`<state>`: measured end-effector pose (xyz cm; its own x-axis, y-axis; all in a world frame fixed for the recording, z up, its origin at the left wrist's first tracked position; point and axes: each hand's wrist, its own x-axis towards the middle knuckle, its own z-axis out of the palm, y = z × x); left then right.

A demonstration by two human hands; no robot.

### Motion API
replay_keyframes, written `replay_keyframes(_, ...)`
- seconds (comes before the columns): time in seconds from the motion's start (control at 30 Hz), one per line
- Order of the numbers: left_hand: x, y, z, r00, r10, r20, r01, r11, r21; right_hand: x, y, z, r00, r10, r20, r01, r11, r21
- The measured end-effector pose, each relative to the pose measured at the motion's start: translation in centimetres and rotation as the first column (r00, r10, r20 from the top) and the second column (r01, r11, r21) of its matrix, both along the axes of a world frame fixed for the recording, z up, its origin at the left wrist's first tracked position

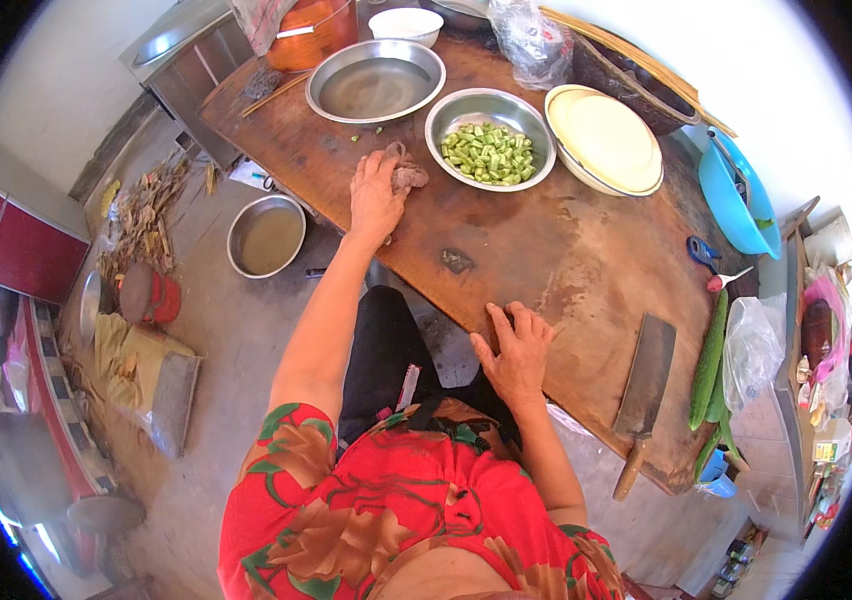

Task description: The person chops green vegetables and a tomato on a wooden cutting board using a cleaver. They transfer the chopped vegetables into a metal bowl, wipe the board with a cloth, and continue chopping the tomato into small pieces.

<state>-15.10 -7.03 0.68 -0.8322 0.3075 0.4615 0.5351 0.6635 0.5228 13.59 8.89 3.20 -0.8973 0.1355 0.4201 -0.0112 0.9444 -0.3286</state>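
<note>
Currently, a bunched brown cloth (409, 172) is being gripped by the left hand (376, 198) on the wooden table (556, 240), upper centre of the frame. Fingers are being laid over its left side; how tightly it is being pinched cannot be told. Key relation: the cloth is lying against the right side of the left hand; being crumpled and part-covered, no clear long axis is being shown. A steel bowl (489, 106) of chopped green pieces (487, 153) is sitting just to the cloth's right, a water basin (371, 49) above it in the frame. The left hand is being placed nearest; the right hand (520, 352) is being rested at the table edge, frame centre, well apart from the cloth, fingers spread, nothing visibly being held. A cleaver (644, 375) is lying at lower right, its handle being left overhanging the edge
</note>
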Motion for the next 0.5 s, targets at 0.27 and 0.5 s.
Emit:
replay_keyframes(0.27,5.9,2.7,-0.4,0.957,-0.286,-0.051,0.288,0.957,0.043,0.1,-0.1,0.1,1.0,-0.001,0.008,0.001,1.0,-0.018)
replay_keyframes(0.5,13.0,7.3,1.2,0.893,-0.446,0.061,0.438,0.892,0.109,0.0,0.2,-0.1,1.0,0.013,-0.005,-0.014,0.998,-0.063)
